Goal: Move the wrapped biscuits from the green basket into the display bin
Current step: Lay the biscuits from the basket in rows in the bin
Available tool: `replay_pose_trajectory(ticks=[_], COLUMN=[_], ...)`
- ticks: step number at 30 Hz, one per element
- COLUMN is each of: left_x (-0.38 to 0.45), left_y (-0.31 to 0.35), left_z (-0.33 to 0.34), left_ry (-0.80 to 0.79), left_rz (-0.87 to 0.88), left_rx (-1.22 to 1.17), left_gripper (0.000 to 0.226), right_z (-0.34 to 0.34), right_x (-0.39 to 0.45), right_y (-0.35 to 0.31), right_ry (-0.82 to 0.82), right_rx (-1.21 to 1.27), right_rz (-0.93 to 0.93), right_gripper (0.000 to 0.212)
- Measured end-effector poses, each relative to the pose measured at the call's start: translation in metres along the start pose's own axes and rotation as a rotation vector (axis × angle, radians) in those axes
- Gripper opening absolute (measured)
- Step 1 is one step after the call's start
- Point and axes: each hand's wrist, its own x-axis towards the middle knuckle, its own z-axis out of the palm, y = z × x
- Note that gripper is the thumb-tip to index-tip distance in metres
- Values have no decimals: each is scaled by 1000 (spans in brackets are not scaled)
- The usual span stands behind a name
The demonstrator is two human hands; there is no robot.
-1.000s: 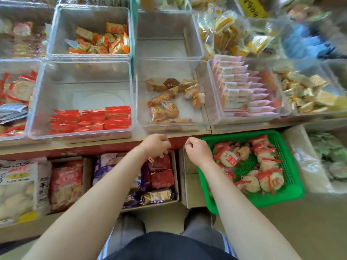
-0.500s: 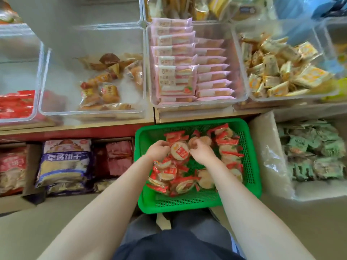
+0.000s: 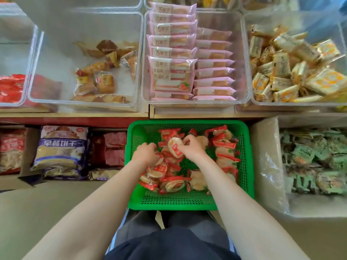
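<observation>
In the green basket (image 3: 246, 166), on the floor just below the shelf edge: both hands down among the wrapped biscuits (image 3: 225, 145). Left hand (image 3: 145, 153) near the basket's left wall, fingers curled down into the heap, gripping red-and-clear packets underneath; exactly how many, impossible to tell. Right hand (image 3: 192, 147) toward the basket's middle, thumb and fingertips pinching one round biscuit packet (image 3: 175, 146) by its edge, held tilted just above the pile and touching the left hand's side of the heap. More biscuits strewn along the basket's right wall and near its front edge, red wrapper ends sticking out; bare green mesh showing at the front edge and the back left corner.

Up on the shelf, a row of clear display bins: directly behind the basket, one packed with pink sandwich-cake packets (image 3: 174, 72) standing in rows; to its left, a half-filled bin (image 3: 84, 102) with a few brown and orange wrapped cakes toward its front; at the far left edge, red packets (image 3: 11, 89); at the right edge, a heap of yellow wrapped snacks (image 3: 293, 76). Below the shelf, left of the basket, a blue-and-white biscuit bag (image 3: 60, 149); right of it, green wrapped packets (image 3: 315, 162) in a clear sack.
</observation>
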Motion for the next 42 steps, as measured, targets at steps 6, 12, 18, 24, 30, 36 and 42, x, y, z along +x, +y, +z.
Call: replay_pose_trajectory(ticks=[6,12,18,24,30,36,42], left_x=[-2,-5,-29,-51,-62,-68,-63], left_y=[-2,-7,-23,-28,-47,-76,-129], left_z=[6,-15,-36,-51,-68,-92,-118], left_ry=[-72,28,-187,-206,-188,-143,-154], left_rz=[-70,-78,30,110,78,105,202], left_rx=[174,-329,-1244,-1436,-1655,-1682,-1550], left_gripper=[67,36,32,36,58,44,28], right_z=[-4,-9,-22,-29,-20,7,55], right_x=[2,-5,-20,-43,-59,-80,-98], right_y=[3,3,-13,-30,-43,-72,-113], right_ry=[-20,-74,-79,-96,-182,-332,-327], right_rx=[179,592,786,929,1014,886,878], right_rz=[12,127,156,52,-1,-50,-82], right_gripper=[42,39,45,37,52,54,45])
